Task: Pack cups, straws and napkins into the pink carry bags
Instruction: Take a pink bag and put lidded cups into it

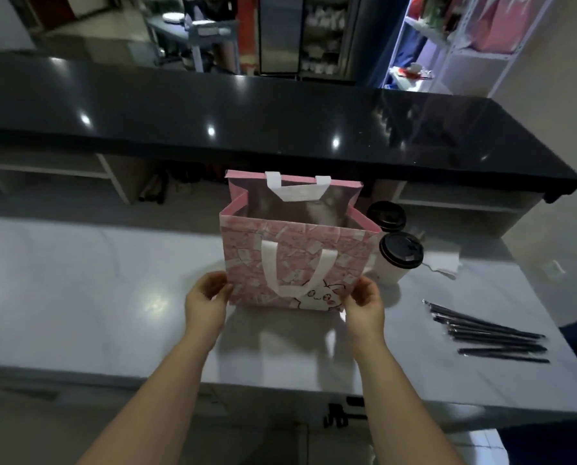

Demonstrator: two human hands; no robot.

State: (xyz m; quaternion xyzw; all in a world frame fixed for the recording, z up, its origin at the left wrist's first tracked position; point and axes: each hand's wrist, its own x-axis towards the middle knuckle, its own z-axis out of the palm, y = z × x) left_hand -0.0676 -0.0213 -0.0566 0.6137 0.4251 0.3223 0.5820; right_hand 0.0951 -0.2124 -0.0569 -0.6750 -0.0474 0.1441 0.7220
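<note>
On a pale marble counter (pixel 96 280), left hand (pixel 206 297) and right hand (pixel 364 300) pinch the pink bag (pixel 290 260); black ledge (pixel 247 122) behind

- Pink bag (pixel 280 250): upright on the pale counter (pixel 112 280), mouth open, white handles.
- Cups (pixel 401 255): two, black-lidded, upright, just right of it.
- Napkins (pixel 443 260): white, beside the cups.
- Straws (pixel 488 333): dark-wrapped, flat, far right.

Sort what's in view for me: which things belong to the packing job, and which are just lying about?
For the job: pink carry bag, gripped at its lower corners by left hand and right hand; near cup and far cup, both lidded; wrapped black straws; white sheets, probably napkins.
Just there: black counter; shelf rack behind it.
</note>
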